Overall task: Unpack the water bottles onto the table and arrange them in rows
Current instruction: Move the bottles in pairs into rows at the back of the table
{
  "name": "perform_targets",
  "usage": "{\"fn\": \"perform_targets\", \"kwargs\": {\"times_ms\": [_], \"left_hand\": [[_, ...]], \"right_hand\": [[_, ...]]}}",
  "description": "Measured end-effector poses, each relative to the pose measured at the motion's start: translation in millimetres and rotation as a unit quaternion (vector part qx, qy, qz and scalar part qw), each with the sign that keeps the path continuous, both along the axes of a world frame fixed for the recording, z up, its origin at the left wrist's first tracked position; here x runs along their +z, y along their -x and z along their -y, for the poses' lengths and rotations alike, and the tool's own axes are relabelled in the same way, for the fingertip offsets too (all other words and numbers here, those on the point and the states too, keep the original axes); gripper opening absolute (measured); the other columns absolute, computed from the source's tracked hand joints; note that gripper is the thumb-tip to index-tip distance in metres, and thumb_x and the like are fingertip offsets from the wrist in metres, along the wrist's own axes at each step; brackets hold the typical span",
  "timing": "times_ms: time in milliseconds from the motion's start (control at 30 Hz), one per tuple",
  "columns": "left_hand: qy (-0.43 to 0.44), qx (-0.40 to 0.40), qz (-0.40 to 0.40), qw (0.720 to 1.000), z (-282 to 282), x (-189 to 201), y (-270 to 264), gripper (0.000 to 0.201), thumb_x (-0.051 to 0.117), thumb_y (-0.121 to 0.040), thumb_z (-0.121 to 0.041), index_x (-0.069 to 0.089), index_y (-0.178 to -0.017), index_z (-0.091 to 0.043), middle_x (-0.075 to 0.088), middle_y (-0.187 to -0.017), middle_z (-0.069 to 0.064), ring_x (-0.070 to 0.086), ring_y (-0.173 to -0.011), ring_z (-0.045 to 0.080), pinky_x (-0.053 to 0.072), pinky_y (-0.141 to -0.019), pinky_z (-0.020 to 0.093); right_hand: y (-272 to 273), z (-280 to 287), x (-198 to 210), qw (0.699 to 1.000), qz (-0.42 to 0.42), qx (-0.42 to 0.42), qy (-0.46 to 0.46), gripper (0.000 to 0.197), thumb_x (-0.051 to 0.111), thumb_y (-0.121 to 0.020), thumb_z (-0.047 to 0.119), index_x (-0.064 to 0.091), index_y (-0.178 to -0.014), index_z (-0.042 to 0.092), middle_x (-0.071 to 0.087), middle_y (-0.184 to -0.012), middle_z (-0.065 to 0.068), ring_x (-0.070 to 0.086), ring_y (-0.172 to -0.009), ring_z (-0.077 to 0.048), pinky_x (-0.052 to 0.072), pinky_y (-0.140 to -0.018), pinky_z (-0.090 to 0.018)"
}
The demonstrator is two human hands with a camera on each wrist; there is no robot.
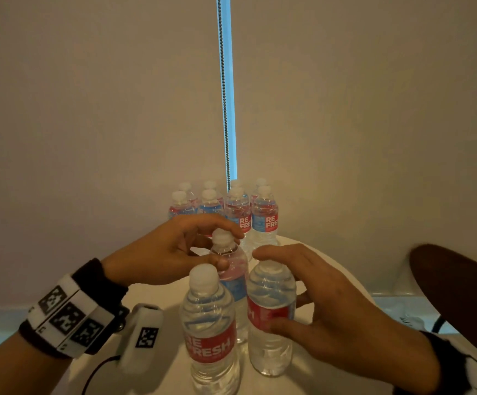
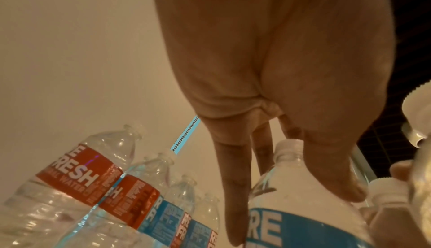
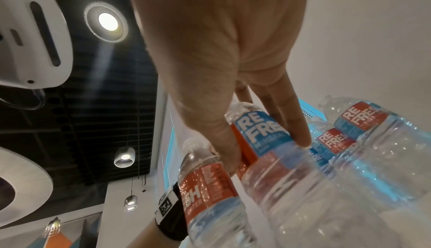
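Three clear water bottles with red and blue labels stand close together on the white round table [image 1: 343,283]. My left hand [image 1: 231,248] grips the rear bottle [image 1: 236,283] at its shoulder, thumb in front and fingers over the far side; in the left wrist view that bottle [image 2: 291,187] sits between the thumb and fingers of the left hand [image 2: 291,215]. My right hand [image 1: 264,292] holds the right bottle [image 1: 271,352], thumb on its red label, fingers reaching past the cap. The right wrist view shows the right hand [image 3: 268,156] pinching this bottle [image 3: 291,187]. A third bottle [image 1: 210,323] stands untouched at the front left.
Several more bottles [image 1: 264,220] stand in two rows at the table's far edge against the beige blind, whose bead chain [image 1: 225,109] hangs behind them. A dark brown chair [image 1: 459,295] is at the right. The table's rounded rim curves close on the right side.
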State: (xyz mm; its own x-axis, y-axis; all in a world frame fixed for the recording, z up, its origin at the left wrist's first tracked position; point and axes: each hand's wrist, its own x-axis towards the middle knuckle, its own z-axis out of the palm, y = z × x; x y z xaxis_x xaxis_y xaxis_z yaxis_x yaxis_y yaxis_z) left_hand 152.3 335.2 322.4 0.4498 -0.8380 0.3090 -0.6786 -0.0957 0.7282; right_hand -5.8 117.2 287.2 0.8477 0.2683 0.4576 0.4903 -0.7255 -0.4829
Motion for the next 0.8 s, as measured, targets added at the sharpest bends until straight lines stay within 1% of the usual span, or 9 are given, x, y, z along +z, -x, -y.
{"fn": "perform_targets", "kwargs": {"times_ms": [100, 200, 333, 400, 467, 533, 633, 700, 800], "left_hand": [[0.030, 0.046, 0.026, 0.998, -8, 2, -5, 0.044, 0.080, -0.080, -0.042, 0.068, -0.119, -0.026, 0.071, -0.121, 0.003, 0.073, -0.108, 0.024, 0.065, -0.086, 0.038], [0.053, 0.114, 0.058, 0.990, -17, 9, -11, 0.034, 0.078, -0.085, -0.031, 0.069, -0.116, -0.025, 0.073, -0.119, 0.000, 0.073, -0.106, 0.023, 0.064, -0.083, 0.027], [0.045, 0.214, 0.106, 0.970, -25, 17, -21, 0.029, 0.075, -0.085, -0.024, 0.068, -0.113, -0.028, 0.071, -0.114, -0.006, 0.071, -0.100, 0.020, 0.063, -0.083, 0.032], [0.043, 0.253, 0.106, 0.961, -26, 17, -27, 0.029, 0.077, -0.087, -0.017, 0.067, -0.109, -0.032, 0.068, -0.108, -0.015, 0.070, -0.095, 0.013, 0.062, -0.077, 0.028], [0.035, 0.290, 0.101, 0.951, -26, 15, -32, 0.028, 0.078, -0.087, -0.018, 0.066, -0.109, -0.030, 0.065, -0.103, -0.019, 0.068, -0.092, 0.006, 0.060, -0.073, 0.024], [0.031, 0.326, 0.102, 0.939, -26, 12, -39, 0.028, 0.078, -0.087, -0.018, 0.067, -0.111, -0.026, 0.066, -0.102, -0.011, 0.068, -0.089, 0.010, 0.061, -0.072, 0.027], [0.021, 0.367, 0.108, 0.924, -27, 7, -47, 0.031, 0.079, -0.086, -0.018, 0.069, -0.115, -0.021, 0.067, -0.110, -0.002, 0.069, -0.095, 0.022, 0.064, -0.081, 0.041], [0.021, 0.373, 0.110, 0.921, -27, 5, -50, 0.031, 0.080, -0.085, -0.017, 0.069, -0.114, -0.021, 0.068, -0.112, 0.000, 0.069, -0.098, 0.023, 0.064, -0.084, 0.043], [0.022, 0.377, 0.115, 0.919, -24, 2, -54, 0.031, 0.080, -0.085, -0.017, 0.069, -0.113, -0.020, 0.069, -0.113, -0.001, 0.069, -0.098, 0.020, 0.064, -0.083, 0.040]], "right_hand": [[-13, 6, 8, 1.000, 0.019, -0.001, -0.008, 0.075, 0.081, -0.076, 0.035, 0.034, -0.131, 0.055, 0.036, -0.132, 0.035, 0.045, -0.118, 0.010, 0.048, -0.079, -0.003], [-32, 7, 22, 0.998, 0.054, -0.010, 0.001, 0.073, 0.081, -0.075, 0.035, 0.038, -0.132, 0.046, 0.041, -0.130, 0.031, 0.050, -0.111, 0.008, 0.049, -0.082, -0.007], [-66, -2, 34, 0.998, 0.058, -0.012, -0.012, 0.073, 0.084, -0.074, 0.028, 0.039, -0.131, 0.037, 0.050, -0.128, 0.011, 0.054, -0.107, -0.008, 0.057, -0.082, -0.022], [-87, -10, 35, 0.998, 0.058, -0.017, -0.009, 0.074, 0.084, -0.073, 0.027, 0.038, -0.130, 0.037, 0.051, -0.126, 0.004, 0.054, -0.107, -0.014, 0.056, -0.084, -0.026], [-108, -17, 33, 0.998, 0.055, -0.021, 0.004, 0.075, 0.084, -0.073, 0.027, 0.037, -0.129, 0.038, 0.051, -0.126, 0.001, 0.053, -0.106, -0.015, 0.049, -0.083, -0.019], [-126, -24, 30, 0.999, 0.043, -0.023, 0.014, 0.075, 0.084, -0.073, 0.025, 0.036, -0.129, 0.038, 0.050, -0.126, 0.001, 0.052, -0.106, -0.014, 0.042, -0.077, -0.010], [-145, -32, 23, 0.999, 0.036, -0.029, 0.020, 0.076, 0.084, -0.073, 0.024, 0.034, -0.129, 0.040, 0.049, -0.120, 0.000, 0.053, -0.103, -0.016, 0.049, -0.081, -0.021], [-155, -36, 17, 0.999, 0.034, -0.035, 0.018, 0.075, 0.083, -0.074, 0.024, 0.034, -0.128, 0.040, 0.049, -0.121, -0.001, 0.053, -0.105, -0.018, 0.051, -0.086, -0.029], [-165, -39, 9, 0.999, 0.031, -0.037, 0.018, 0.074, 0.083, -0.076, 0.023, 0.035, -0.130, 0.038, 0.049, -0.130, -0.002, 0.048, -0.105, -0.013, 0.039, -0.076, -0.009]]}}
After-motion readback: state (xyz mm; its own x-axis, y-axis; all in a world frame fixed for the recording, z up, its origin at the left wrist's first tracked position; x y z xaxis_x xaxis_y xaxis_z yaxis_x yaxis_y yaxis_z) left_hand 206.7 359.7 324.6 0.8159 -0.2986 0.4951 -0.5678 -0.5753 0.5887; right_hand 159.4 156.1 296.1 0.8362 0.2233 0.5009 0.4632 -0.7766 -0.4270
